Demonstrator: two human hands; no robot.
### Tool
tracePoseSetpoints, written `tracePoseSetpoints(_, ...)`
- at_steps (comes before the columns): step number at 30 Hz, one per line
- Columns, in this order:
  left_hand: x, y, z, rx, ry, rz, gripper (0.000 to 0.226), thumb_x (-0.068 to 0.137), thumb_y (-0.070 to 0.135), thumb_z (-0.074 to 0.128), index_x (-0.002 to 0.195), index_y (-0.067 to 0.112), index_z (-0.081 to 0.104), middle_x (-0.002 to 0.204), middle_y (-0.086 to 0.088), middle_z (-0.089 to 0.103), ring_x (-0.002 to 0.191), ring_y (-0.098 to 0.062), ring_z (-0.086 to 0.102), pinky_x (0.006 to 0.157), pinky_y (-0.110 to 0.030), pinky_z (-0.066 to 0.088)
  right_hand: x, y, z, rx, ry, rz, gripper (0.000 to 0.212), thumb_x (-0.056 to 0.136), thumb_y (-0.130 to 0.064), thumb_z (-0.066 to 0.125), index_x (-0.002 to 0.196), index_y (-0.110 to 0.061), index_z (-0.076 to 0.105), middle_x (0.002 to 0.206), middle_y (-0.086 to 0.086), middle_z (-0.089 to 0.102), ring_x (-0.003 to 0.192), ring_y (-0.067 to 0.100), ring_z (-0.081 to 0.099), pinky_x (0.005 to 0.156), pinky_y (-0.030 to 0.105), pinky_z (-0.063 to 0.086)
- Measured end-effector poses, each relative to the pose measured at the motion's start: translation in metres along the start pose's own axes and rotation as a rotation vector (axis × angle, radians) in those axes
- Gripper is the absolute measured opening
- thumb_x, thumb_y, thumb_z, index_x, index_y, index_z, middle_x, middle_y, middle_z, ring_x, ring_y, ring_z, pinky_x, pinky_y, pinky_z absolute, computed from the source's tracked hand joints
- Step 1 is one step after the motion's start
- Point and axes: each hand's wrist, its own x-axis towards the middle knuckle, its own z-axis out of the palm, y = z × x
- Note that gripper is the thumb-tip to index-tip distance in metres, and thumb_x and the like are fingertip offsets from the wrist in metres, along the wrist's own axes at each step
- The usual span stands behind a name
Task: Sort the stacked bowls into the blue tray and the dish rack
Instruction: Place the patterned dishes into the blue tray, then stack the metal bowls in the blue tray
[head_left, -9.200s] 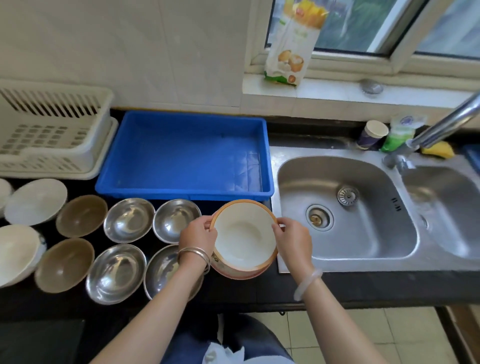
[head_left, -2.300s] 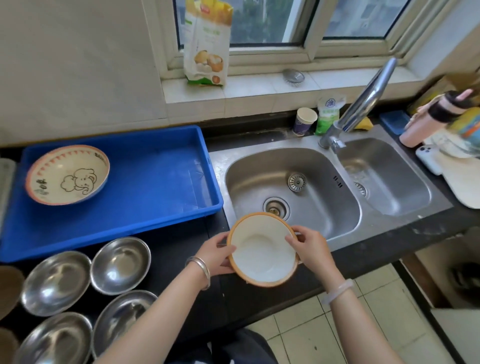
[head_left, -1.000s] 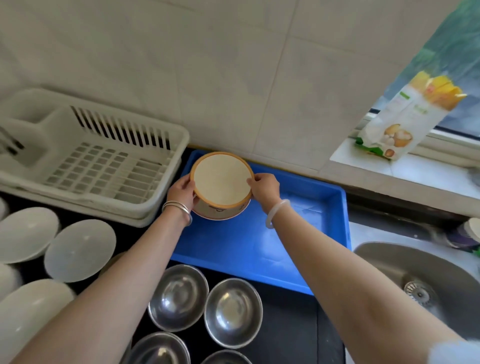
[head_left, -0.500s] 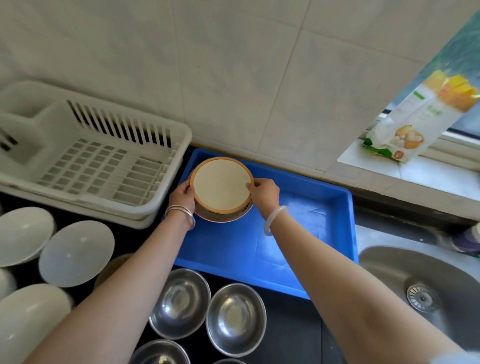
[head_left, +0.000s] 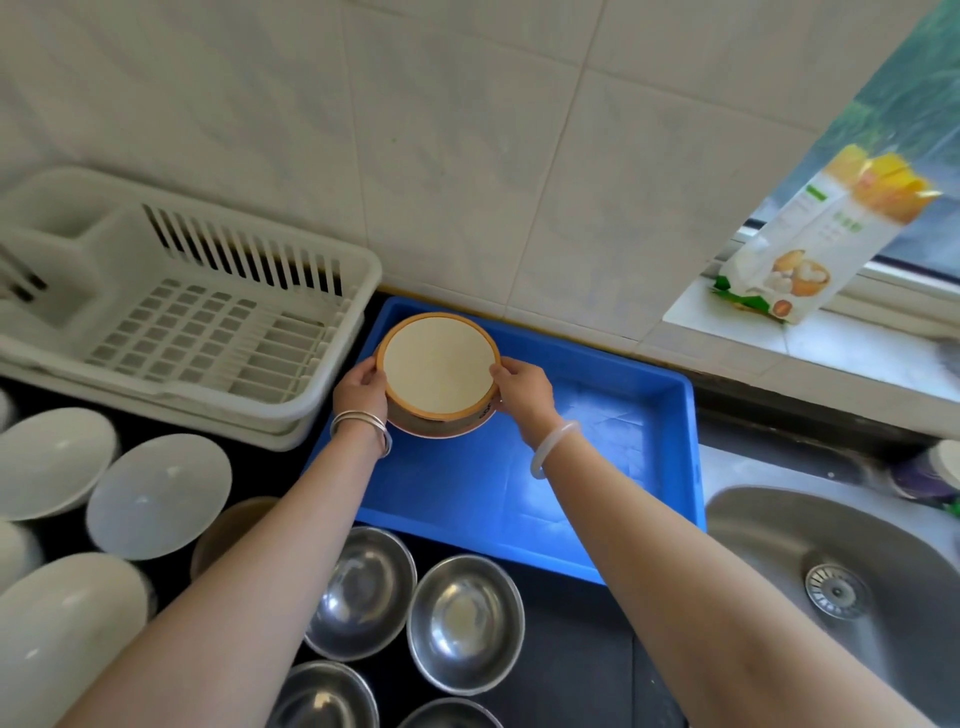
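An orange-rimmed cream bowl (head_left: 439, 370) sits nested in a patterned bowl (head_left: 441, 427) at the far left corner of the blue tray (head_left: 613, 467). My left hand (head_left: 361, 387) grips the upper bowl's left rim and my right hand (head_left: 524, 387) grips its right rim. The white dish rack (head_left: 208, 322) stands left of the tray with nothing in it. Several steel bowls (head_left: 465, 621) sit on the dark counter in front of the tray. White bowls (head_left: 156, 493) and a brown bowl (head_left: 228, 525) lie at the left.
The steel sink (head_left: 831, 587) lies right of the tray. A food bag (head_left: 810, 244) leans on the window sill at the upper right. A paper cup (head_left: 935, 473) stands behind the sink. A tiled wall rises just behind the tray and rack.
Both hands carried the orange-rimmed bowl from the counter front to the tray's far left corner and lowered it into the patterned bowl there.
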Motion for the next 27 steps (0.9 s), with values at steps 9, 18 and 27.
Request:
tracePoseSetpoints(9,-0.083,-0.002,-0.033,-0.088,-0.042,-0.016,0.038,0.092,0.010,0.051,0.129,0.003,0.049,0.124,-0.014,0.056,0.110,-0.020,0.055,0.095,-0.025,0.043,-0.059,0.008,-0.027,0.101,-0.085,-0.089,0.025,0.095,-0.025,0.044,0.110,-0.021,0.064,0.107,0.002,0.066,0.097,0.021,0.063,0.085,0.037,0.052)
tracePoseSetpoints(18,-0.207,-0.085,-0.101,0.213,-0.087,-0.099,0.022,0.088,0.000,0.055,0.108,-0.004,0.059,0.084,-0.009,0.061,0.073,-0.016,0.056,0.063,-0.015,0.049,-0.160,0.070,-0.050,0.038,-0.203,0.004,0.017,0.092,-0.022,0.051,0.084,-0.020,0.066,0.078,0.001,0.069,0.064,0.015,0.063,0.061,0.024,0.049)
tracePoseSetpoints(27,-0.236,-0.126,-0.117,0.757,-0.257,-0.025,0.034,0.077,-0.007,0.057,0.109,0.005,0.063,0.109,-0.014,0.068,0.105,-0.019,0.061,0.091,-0.026,0.044,-0.205,0.165,-0.042,-0.017,-0.250,0.261,0.017,0.091,-0.029,0.056,0.107,-0.026,0.060,0.087,-0.003,0.068,0.069,0.012,0.066,0.051,0.022,0.052)
